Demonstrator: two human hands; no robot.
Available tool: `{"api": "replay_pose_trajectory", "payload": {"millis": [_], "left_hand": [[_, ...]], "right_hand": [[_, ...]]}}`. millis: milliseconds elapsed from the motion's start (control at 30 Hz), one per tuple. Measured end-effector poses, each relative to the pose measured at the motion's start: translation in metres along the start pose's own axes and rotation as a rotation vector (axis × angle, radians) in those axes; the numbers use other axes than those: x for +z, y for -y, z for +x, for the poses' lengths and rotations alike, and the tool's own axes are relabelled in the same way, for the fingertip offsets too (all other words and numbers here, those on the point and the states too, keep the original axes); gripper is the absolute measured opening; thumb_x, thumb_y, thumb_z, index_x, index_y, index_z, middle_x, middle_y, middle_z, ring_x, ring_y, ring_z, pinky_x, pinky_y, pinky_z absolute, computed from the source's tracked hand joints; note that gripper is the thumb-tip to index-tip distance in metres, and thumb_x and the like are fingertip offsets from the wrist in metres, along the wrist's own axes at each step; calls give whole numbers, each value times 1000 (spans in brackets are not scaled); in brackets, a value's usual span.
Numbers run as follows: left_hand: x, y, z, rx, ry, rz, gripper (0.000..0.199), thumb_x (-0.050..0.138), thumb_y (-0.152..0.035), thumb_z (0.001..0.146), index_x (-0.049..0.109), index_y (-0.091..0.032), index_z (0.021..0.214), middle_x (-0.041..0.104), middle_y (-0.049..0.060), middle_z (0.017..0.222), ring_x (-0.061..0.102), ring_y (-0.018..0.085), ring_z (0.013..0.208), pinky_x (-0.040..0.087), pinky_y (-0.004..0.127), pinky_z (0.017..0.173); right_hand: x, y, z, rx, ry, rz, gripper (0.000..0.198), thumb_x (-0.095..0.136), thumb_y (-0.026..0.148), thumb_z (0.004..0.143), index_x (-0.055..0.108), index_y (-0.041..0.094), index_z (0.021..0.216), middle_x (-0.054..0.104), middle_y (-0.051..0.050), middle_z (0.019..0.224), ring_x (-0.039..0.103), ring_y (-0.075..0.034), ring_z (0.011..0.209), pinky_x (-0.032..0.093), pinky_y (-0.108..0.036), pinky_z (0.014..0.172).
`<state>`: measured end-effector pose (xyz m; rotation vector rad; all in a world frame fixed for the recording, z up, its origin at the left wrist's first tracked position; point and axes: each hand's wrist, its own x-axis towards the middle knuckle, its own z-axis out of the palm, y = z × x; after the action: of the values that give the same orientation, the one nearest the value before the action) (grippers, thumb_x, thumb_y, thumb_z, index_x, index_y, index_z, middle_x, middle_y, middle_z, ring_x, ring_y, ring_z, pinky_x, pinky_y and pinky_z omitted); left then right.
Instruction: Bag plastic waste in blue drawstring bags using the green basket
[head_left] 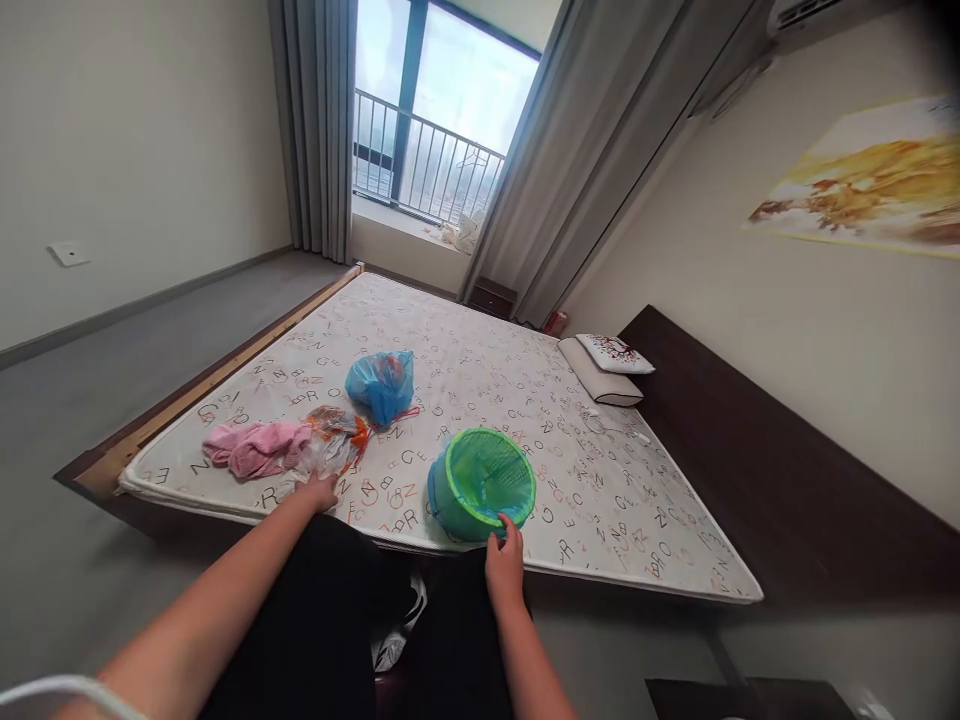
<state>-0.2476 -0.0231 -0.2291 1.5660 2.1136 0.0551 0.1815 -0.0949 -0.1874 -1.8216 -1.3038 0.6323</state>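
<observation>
Bin [459, 508]: lined; right hand [505, 555] gripping rim. Plastic [327, 447]: not binned; left hand [318, 493] touching, grip unclear.

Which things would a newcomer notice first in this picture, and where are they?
The bright green basket would probably catch the eye first, at the near edge of the mattress, with the right hand touching it. Farther left, a blue plastic bag sits beyond a clear bag with orange-red patches, where the left hand is. A pink cloth lies left of the clear bag.
</observation>
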Motion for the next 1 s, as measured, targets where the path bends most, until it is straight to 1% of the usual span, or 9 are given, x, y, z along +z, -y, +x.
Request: {"api": "replay_pose_trajectory", "payload": {"millis": [133,267,433,567,667,767,833,900,1000], "left_hand": [[4,31,2,-68,16,-8,76,64,-14,72,52,-9,148,62,26,139,63,39,125,46,45,104],[6,59,-7,-166,-23,-53,62,56,-20,81,56,-7,142,71,24,125,69,37,116,51,39,95],[-15,51,-22,-237,-210,-154,51,49,-35,88,65,-12,131,76,18,109,72,33,104,55,36,85],[-50,-2,-56,-217,-553,-500,54,57,-44,81,69,-14,123,74,9,89,71,28,83,54,34,74],[-76,-61,-90,-68,-669,-633,51,57,-44,79,68,-16,120,70,4,82,65,22,70,52,30,67],[-91,-125,-115,180,-558,-445,42,56,-33,77,68,-21,116,73,4,92,66,22,74,53,31,73],[-91,-163,-121,379,-374,-219,37,53,-26,82,68,-22,115,74,7,111,68,25,99,52,34,90],[-80,-195,-119,461,-198,-49,34,53,-22,85,69,-22,116,74,11,117,66,29,112,50,37,95],[-50,-225,-105,471,-27,46,26,64,-18,81,74,-21,105,77,14,104,70,33,103,52,41,89]], "right_hand": [[12,12,-20,10,36,-27,51,44,35,86,63,19,130,64,-15,125,69,-27,102,54,-40,96],[22,24,-36,-89,101,-80,52,43,30,89,61,21,137,64,-13,125,69,-26,107,53,-37,96],[23,28,-23,-75,124,14,50,47,29,88,62,20,135,63,-12,121,70,-21,88,54,-35,91],[22,22,-13,-32,112,108,47,50,26,86,65,18,130,64,-12,121,70,-19,82,54,-34,89],[25,23,-16,-36,127,124,45,50,23,86,67,19,128,64,-11,118,71,-19,84,55,-33,88],[27,29,-23,-106,196,70,46,49,19,88,66,20,130,65,-11,118,72,-20,92,55,-33,88],[29,33,-27,-161,238,-20,47,51,17,89,65,22,133,65,-11,124,71,-22,101,55,-33,90],[29,35,-30,-187,264,-128,46,53,15,89,66,23,133,64,-12,132,70,-25,110,54,-34,93],[27,35,-33,-194,310,-249,43,57,14,89,67,21,131,65,-13,136,70,-26,114,53,-33,94]]}}
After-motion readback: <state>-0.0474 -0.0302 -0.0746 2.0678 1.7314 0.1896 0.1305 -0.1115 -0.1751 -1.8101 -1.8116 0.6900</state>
